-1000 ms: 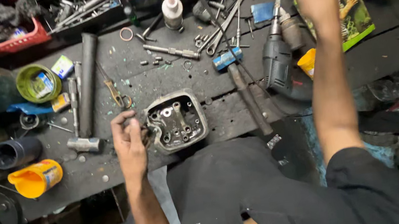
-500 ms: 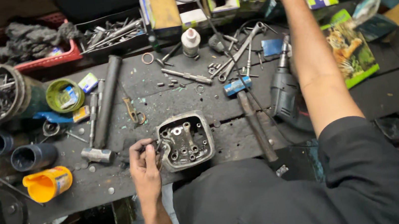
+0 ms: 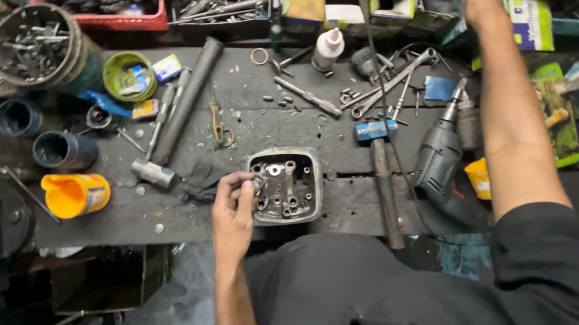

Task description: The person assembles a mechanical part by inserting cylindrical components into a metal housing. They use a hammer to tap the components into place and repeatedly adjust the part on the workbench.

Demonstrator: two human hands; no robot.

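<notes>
One grey, boxy metal engine head (image 3: 285,185) is sitting at the near edge of the dark counter (image 3: 355,206). The left hand (image 3: 233,214) is pinching its left rim, grip clenched on it. The right hand (image 3: 483,4) is reaching far beyond it among cardboard boxes; its grip cannot be told. One grey electric drill (image 3: 438,158) and one blue-headed hammer (image 3: 382,172) are lying right of the head.

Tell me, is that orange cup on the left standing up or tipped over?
Tipped over: the orange cup lies on its side on the workbench, its mouth facing left.
</notes>
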